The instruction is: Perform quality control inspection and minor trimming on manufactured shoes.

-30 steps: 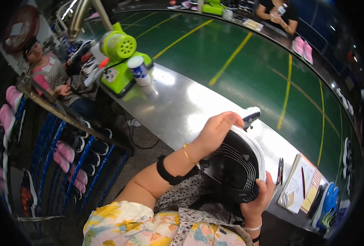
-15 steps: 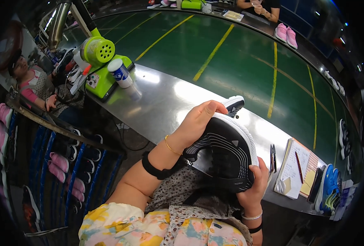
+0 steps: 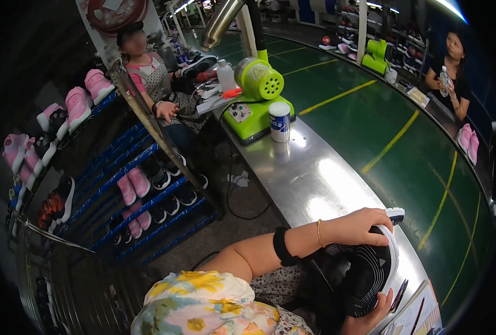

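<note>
A black sneaker (image 3: 364,273) with thin white curved lines and a white sole is held between my two hands over the metal bench edge. My left hand (image 3: 364,226) is closed around one end of it, with fingers over the white sole. My right hand (image 3: 370,317) grips the opposite end from below, and the lower frame edge cuts off part of this hand. Just beyond my left fingers, a second shoe with a white sole (image 3: 396,213) lies on the bench, mostly hidden. A pair of thread snips (image 3: 398,296) lies close to my right hand.
A notebook with a pen (image 3: 418,312) lies at lower right. On the metal bench (image 3: 315,151) stand a white-blue can (image 3: 279,121) and a green blower (image 3: 259,84). The green conveyor (image 3: 370,117) runs beyond. A shoe rack (image 3: 142,178) and a seated co-worker (image 3: 153,84) are at left.
My view has swung left, so the rack and co-worker show more fully and the sneaker sits lower right. Both hands still hold the sneaker.
</note>
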The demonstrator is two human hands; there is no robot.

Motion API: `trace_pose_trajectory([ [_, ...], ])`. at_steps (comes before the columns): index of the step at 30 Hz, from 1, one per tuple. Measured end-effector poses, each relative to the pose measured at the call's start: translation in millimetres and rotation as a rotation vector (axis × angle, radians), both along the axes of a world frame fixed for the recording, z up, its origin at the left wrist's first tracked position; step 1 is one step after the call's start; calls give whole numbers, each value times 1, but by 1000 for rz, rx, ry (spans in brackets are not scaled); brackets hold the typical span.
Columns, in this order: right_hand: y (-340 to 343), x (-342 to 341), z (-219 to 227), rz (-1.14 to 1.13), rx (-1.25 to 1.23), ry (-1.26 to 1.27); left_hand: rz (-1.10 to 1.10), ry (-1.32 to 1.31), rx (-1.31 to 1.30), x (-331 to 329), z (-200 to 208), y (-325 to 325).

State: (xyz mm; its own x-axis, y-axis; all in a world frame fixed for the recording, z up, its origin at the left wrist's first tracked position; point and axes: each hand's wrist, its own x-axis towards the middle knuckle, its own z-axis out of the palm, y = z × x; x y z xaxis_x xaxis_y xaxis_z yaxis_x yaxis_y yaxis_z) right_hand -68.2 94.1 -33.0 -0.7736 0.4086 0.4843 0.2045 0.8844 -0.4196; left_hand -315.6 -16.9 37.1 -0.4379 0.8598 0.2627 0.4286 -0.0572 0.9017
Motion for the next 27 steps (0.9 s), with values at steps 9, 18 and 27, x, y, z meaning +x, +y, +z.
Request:
trace_pose_trajectory([
  [9, -10, -11, -2, -33, 47, 51, 220, 39, 32, 7, -7, 7],
  [18, -1, -6, 7, 19, -61, -27, -153, -148, 15, -14, -4, -9],
  [27, -4, -8, 10, 27, -45, -32, -277, -110, -216, -34, 21, -6],
])
